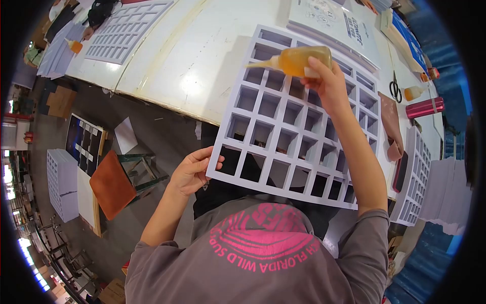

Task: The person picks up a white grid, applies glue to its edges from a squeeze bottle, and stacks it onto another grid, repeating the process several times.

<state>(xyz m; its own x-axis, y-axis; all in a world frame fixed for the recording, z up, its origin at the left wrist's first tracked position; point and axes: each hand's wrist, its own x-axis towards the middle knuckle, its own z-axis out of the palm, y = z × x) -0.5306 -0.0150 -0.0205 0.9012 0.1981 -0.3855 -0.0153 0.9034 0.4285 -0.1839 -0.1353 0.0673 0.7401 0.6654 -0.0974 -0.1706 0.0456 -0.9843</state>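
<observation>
A white grid tray (235, 144) with many square compartments lies partly on the table and juts over its front edge toward my body. My left hand (194, 169) grips the tray's near left corner, thumb above and fingers curling through an opening. In my right hand (324, 76) is a clear squeeze bottle (296, 62) of amber liquid. It is held sideways above the far part of the tray, its pale nozzle pointing left. Whether liquid leaves the tip I cannot make out.
The white table (187, 61) carries another grid (126, 33) at far left, a printed box (331, 25) behind the tray, and black scissors (395, 88). A pink metal bottle (425, 107) lies at right. More grids (415, 177) stand at right. A brown-topped stool (113, 183) is on the floor.
</observation>
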